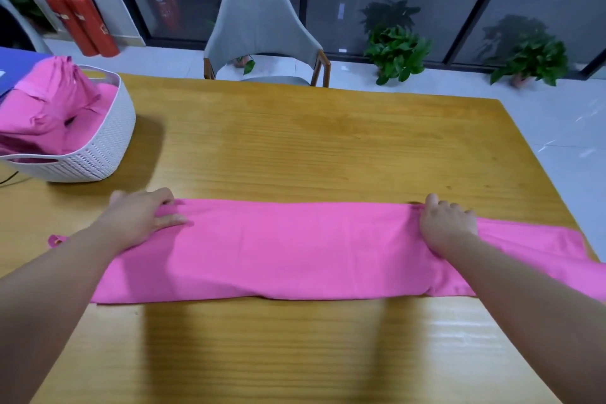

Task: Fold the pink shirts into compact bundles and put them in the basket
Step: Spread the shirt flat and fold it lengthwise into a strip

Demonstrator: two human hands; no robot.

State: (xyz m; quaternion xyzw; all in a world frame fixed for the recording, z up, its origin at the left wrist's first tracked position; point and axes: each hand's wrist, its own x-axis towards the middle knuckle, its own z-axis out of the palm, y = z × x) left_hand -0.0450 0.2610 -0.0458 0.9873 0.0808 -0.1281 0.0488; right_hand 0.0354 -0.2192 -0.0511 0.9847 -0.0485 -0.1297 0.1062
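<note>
Shirt: a pink shirt (295, 249) lies flat on the wooden worktop (295, 147), folded into a long band running left to right, near the person.
Left hand: the left hand (141, 216) rests on the band's left far corner; its fingers (170, 218) lie fairly straight on the cloth, with some curled at the far edge. Whether they pinch it cannot be told.
Right hand: the right hand (447, 223) sits on the far edge near the right end, fingers curled down as if pinching the cloth.
Step in hand: likely squaring the band before folding it end over end; keep the far edge straight and taut and smooth the slight bulge along the near edge first.
Basket: a white woven basket (98, 154) stands at far left, well apart from the band, already holding heaped pink cloth (49, 108).
Edges: the shirt's right end reaches the worktop's right edge and may overhang; draw it inward.
Open room: bare worktop lies beyond the band, between it and a grey chair (262, 29).
</note>
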